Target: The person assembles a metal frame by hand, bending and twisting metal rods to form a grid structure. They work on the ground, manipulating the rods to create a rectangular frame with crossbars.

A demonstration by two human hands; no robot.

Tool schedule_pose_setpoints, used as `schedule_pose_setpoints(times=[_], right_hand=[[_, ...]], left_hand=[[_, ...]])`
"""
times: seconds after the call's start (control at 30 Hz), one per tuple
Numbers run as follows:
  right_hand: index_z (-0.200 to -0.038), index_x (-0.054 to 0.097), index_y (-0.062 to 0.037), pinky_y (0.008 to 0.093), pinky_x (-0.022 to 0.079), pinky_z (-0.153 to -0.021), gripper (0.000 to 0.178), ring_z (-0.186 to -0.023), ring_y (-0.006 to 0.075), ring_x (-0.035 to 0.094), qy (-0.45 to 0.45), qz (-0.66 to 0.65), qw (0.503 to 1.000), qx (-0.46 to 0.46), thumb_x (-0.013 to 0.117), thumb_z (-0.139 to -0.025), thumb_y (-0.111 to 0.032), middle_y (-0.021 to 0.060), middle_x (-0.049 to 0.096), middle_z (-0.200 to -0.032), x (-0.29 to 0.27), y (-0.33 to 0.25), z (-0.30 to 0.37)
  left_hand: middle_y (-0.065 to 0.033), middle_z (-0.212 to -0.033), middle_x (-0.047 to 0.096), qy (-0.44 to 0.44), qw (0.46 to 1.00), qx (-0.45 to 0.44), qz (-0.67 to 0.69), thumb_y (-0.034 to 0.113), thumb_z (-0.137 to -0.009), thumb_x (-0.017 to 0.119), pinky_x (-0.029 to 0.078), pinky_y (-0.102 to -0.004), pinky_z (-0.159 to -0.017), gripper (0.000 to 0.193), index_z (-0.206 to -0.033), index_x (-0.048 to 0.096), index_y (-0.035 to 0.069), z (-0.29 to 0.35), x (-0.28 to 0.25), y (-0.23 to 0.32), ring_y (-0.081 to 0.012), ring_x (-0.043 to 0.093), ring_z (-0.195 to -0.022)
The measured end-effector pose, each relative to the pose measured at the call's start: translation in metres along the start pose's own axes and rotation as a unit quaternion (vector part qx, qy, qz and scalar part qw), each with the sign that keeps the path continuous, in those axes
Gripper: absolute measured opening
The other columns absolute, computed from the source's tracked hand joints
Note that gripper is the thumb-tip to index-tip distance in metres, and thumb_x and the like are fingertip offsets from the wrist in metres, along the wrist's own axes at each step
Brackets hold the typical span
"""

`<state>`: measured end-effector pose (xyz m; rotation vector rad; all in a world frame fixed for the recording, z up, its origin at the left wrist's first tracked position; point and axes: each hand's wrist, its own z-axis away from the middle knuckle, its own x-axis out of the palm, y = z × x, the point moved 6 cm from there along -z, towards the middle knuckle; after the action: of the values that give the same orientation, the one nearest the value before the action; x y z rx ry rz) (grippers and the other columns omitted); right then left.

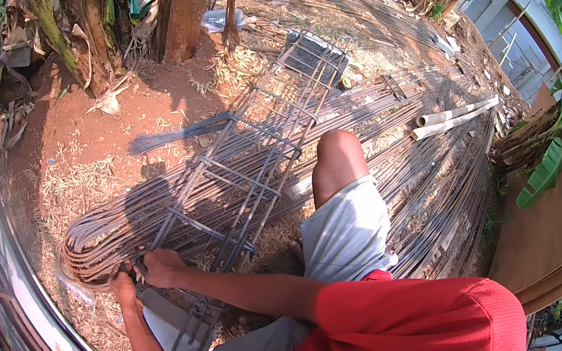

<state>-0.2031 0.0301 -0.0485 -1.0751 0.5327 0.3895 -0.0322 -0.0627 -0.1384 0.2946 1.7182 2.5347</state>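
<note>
You are bent to your left over a steel bar cage (240,178), which lies aslant across the middle of the ground, its near end close to your legs and its far end pointing up and to the right. Your left hand (123,285) and right hand (164,268) are close together, to the left of the cage's near part, just beside the curved ends of the bent bars (88,245). The fingers of both look curled around something small and dark between them, but you cannot tell from here what it is, or how firmly each one grips. Below your hands, a grey slab (163,316) lies under the near end of the cage; a dark block (306,60) sits at the far end. To the left of the cage, a bundle of thin wire (177,134) rests on the soil. Long straight bars (445,222) spread out on your right, with two pale tubes (453,118) lying across them and brown boards (550,227) beyond.
</note>
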Motion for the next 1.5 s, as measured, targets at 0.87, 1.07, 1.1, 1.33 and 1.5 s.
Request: schedule_pose_setpoints(times=[0.87, 1.07, 1.1, 1.33, 1.5], right_hand=[[-0.087, 0.078, -0.0006, 0.0553, 0.061, -0.087, 0.033, -0.093, 0.0431, 0.078, 0.131, 0.115, 0.978, -0.113, 0.076, -0.091, -0.033, 0.0241, 0.078, -0.092, 0.031, 0.004, 0.0], [-0.103, 0.081, 0.0032, 0.0565, 0.061, -0.091, 0.045, -0.103, 0.0474, 0.077, -0.017, 0.178, 0.978, -0.104, 0.07, -0.093, -0.039, 0.0289, 0.079, -0.106, 0.013, -0.001, -0.015], [-0.099, 0.082, 0.0021, 0.0569, 0.061, -0.09, 0.045, -0.1, 0.0477, 0.077, -0.068, 0.208, 0.971, -0.1, 0.069, -0.092, -0.04, 0.0288, 0.079, -0.105, 0.01, -0.003, -0.023], [-0.09, 0.088, -0.0107, 0.0372, 0.061, -0.076, 0.017, -0.077, 0.0248, 0.079, -0.21, 0.303, 0.924, -0.105, 0.08, -0.077, -0.018, 0.0116, 0.081, -0.08, -0.026, -0.038, -0.064], [-0.1, 0.086, -0.0072, 0.0479, 0.061, -0.095, 0.023, -0.103, 0.0409, 0.079, -0.128, 0.351, 0.916, -0.149, 0.078, -0.082, -0.019, 0.023, 0.081, -0.105, -0.038, -0.08, -0.08]], left_hand=[[-0.0005, -0.089, 0.073, 0.034, 0.997, 0.016, -0.062, 0.009, -0.101, 0.07, 0.048, -0.0318, -0.074, 0.012, -0.099, 0.079, 0.002, 0.024, 0.025, 0.025, -0.0128, 0.061, -0.078], [-0.0113, -0.1, 0.083, 0.075, 0.984, 0.017, -0.16, 0.025, -0.098, 0.078, 0.056, -0.0368, -0.084, 0.029, -0.117, 0.083, 0.003, 0.035, 0.014, 0.018, -0.0191, 0.075, -0.089], [-0.0111, -0.1, 0.083, 0.066, 0.986, 0.021, -0.154, 0.029, -0.098, 0.079, 0.056, -0.0364, -0.086, 0.031, -0.117, 0.084, 0.005, 0.037, 0.015, 0.019, -0.0198, 0.075, -0.09], [-0.0036, -0.093, 0.079, 0.023, 0.979, -0.016, -0.201, 0.03, -0.101, 0.079, 0.052, -0.0333, -0.078, 0.026, -0.11, 0.085, 0.005, 0.046, 0.019, 0.045, -0.0156, 0.067, -0.084], [-0.0059, -0.09, 0.078, 0.028, 0.977, -0.011, -0.209, 0.029, -0.1, 0.077, 0.052, -0.0333, -0.076, 0.022, -0.103, 0.085, 0.008, 0.045, 0.017, 0.049, -0.016, 0.067, -0.082]])
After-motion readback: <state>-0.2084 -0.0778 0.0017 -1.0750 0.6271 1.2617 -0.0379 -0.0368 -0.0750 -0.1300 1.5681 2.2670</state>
